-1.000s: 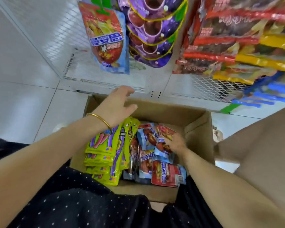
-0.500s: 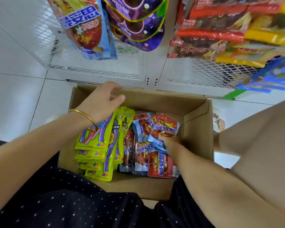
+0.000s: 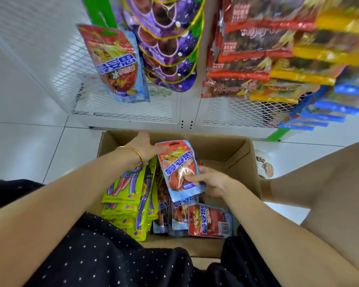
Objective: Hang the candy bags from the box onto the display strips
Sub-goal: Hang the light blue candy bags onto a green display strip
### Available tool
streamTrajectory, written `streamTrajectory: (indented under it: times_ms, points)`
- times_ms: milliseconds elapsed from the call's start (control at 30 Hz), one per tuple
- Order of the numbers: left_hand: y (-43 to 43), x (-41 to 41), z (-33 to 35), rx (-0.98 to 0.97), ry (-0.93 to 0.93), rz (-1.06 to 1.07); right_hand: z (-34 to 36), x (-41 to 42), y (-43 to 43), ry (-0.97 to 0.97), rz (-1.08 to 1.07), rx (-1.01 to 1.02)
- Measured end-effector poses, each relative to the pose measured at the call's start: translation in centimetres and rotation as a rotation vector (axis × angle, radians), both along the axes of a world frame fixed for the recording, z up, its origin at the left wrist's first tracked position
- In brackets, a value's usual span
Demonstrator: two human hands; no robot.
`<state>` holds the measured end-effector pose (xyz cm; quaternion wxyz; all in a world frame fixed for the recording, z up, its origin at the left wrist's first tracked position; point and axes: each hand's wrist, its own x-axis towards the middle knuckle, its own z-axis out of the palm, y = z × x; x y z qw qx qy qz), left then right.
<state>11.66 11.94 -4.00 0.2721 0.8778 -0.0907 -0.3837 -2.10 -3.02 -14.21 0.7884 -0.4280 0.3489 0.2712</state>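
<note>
Cardboard box (image 3: 239, 156) on white floor, open-topped, at 6 o'clock below the white mesh rack (image 3: 124, 106): green-yellow candy bags (image 3: 131, 195) stacked at its 9 o'clock side, red-and-blue bags (image 3: 207, 221) at its 6 o'clock. Right hand (image 3: 212, 181) pinches one red-and-blue candy bag (image 3: 179, 168) by its lower edge, raised upright above the box contents; left hand (image 3: 146, 147), gold bangle (image 3: 133, 152) at wrist, fingers straight and relaxed, touches that bag's 9 o'clock edge. Display strip (image 3: 101, 12), green, at 12 o'clock, carries one matching hung bag (image 3: 117, 63); purple bags (image 3: 168, 44) just beside it at 3 o'clock.
</note>
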Motion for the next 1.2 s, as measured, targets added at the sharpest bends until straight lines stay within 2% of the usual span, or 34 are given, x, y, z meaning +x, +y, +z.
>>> streamTrajectory:
  times_ms: [67, 233, 333, 433, 567, 667, 733, 867, 1200]
  points:
    - [-0.1, 0.3, 0.7, -0.114, 0.077, 0.09, 1.6, 0.8, 0.2, -0.13, -0.002, -0.027]
    - [-0.3, 2.3, 5.3, -0.259, -0.173, 0.011, 7.1, 3.2, 0.7, -0.351, -0.041, -0.273]
    - [0.0, 3.4, 8.4, -0.307, -0.232, -0.088, 11.2, 5.6, 1.1, -0.557, -0.188, -0.561]
    - [0.7, 4.7, 11.1, -0.409, -0.309, -0.049, 15.6, 8.1, 2.7, -0.791, -0.268, -0.933]
    - [2.2, 8.1, 14.1, -0.493, -0.242, 0.021, 19.3, 10.3, 4.7, -1.021, -0.369, -1.155]
    - [2.6, 11.2, 15.1, -0.476, -0.511, 0.184, 20.2, 12.0, 5.5, -1.109, -0.34, -1.397]
    - [2.1, 12.2, 16.0, -0.606, -0.644, 0.336, 20.6, 13.0, 6.0, -1.153, -0.323, -1.516]
    - [0.6, 12.6, 17.5, -0.811, -0.659, 0.364, 21.8, 14.6, 6.8, -1.111, -0.322, -1.528]
    - [0.2, 12.5, 17.4, -0.891, -0.624, 0.286, 23.2, 17.8, 7.4, -1.093, -0.376, -1.572]
